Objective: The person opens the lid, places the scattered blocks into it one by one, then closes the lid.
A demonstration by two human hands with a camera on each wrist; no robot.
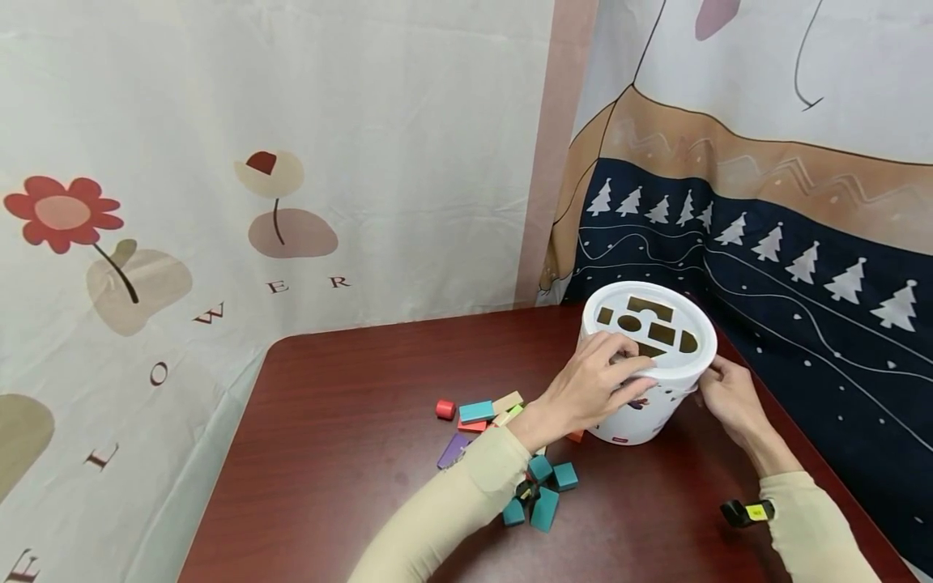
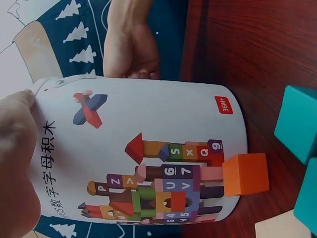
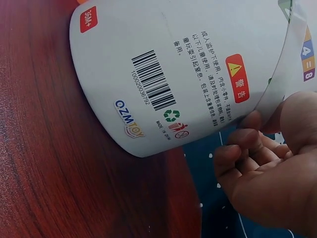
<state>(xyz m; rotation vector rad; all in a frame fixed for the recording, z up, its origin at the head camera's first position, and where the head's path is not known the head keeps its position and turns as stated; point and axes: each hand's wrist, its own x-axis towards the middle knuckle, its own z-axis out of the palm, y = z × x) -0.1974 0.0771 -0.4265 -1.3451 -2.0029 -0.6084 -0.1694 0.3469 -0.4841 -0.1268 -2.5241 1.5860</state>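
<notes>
A white toy-block bucket (image 1: pixel 619 425) stands upright on the table, its lid (image 1: pixel 696 320) cut with several shaped holes. My left hand (image 1: pixel 594 376) grips the near left rim of the lid, fingers bent over the top and thumb along the side. The left wrist view shows this hand (image 2: pixel 15 163) beside the bucket's printed front. At the right side, my right hand (image 1: pixel 732 397) has its fingers curled at the bucket's white handle strip (image 3: pixel 283 59); the thumb presses close to them. An orange block (image 2: pixel 245 174) lies right by the bucket's base.
Left of the bucket lie loose blocks: a red cylinder (image 1: pixel 445 410), a blue block (image 1: pixel 477 411), a purple block (image 1: pixel 453 450) and several teal blocks (image 1: pixel 545 508). My left forearm passes over some of them. Printed curtains (image 1: pixel 408 162) hang behind the dark red table (image 1: pixel 350 421).
</notes>
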